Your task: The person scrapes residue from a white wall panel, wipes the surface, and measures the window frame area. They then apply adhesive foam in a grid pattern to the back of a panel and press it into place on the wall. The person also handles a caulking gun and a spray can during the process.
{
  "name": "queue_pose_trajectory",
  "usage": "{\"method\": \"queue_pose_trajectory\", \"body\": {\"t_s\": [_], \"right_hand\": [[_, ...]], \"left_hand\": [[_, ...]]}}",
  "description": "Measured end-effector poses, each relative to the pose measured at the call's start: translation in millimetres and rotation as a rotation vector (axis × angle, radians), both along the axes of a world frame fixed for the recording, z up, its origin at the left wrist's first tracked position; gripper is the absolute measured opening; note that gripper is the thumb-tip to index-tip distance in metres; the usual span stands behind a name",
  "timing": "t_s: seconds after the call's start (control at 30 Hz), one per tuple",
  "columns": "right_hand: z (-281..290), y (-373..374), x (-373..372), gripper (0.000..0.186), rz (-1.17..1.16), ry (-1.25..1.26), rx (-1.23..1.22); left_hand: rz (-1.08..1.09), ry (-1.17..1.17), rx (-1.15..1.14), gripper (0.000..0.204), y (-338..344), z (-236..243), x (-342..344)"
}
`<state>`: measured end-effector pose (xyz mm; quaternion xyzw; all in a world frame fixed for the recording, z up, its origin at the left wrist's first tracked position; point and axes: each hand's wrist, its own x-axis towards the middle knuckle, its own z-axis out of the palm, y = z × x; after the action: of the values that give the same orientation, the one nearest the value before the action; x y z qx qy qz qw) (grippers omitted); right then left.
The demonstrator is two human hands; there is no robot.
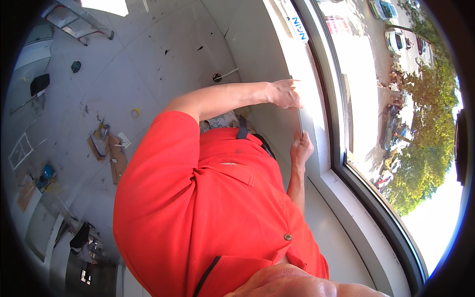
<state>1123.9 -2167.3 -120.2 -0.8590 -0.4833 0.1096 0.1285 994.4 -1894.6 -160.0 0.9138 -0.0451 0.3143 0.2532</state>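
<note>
A thin pale strip [301,116] runs along the edge of the white window reveal [316,148]. My left hand [286,94] reaches across from the left and pinches the strip at its far part. My right hand [301,148] is closed around the same strip lower down, its forearm rising beside my red shirt [198,208]. The two hands are about a hand's width apart. The shirt hides whatever lies below the hands.
The dark window frame [346,163] curves along the right, with trees and parked cars outside. On the grey tiled floor lie cardboard scraps [111,153], a tape roll [134,113], a long-handled tool [220,76] and a stepladder [74,20].
</note>
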Motion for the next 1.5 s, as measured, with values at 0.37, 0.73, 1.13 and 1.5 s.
{"method": "queue_pose_trajectory", "body": {"t_s": [0.37,0.73,1.13,1.5], "right_hand": [[-19,-6,-3,0.009,-0.028,-0.007,-0.001],[-16,-4,-6,0.008,-0.043,0.039,0.0],[-22,-10,-6,0.011,-0.033,0.034,0.031],[-27,-7,-5,0.009,-0.041,-0.012,0.003]], "left_hand": [[-0.067,0.065,-0.037,0.002,-4,-13,3],[-0.035,0.063,0.006,0.003,-8,-13,3],[-0.045,0.129,0.098,0.005,-6,-7,1],[-0.055,0.072,0.078,0.011,-6,-22,9]]}}
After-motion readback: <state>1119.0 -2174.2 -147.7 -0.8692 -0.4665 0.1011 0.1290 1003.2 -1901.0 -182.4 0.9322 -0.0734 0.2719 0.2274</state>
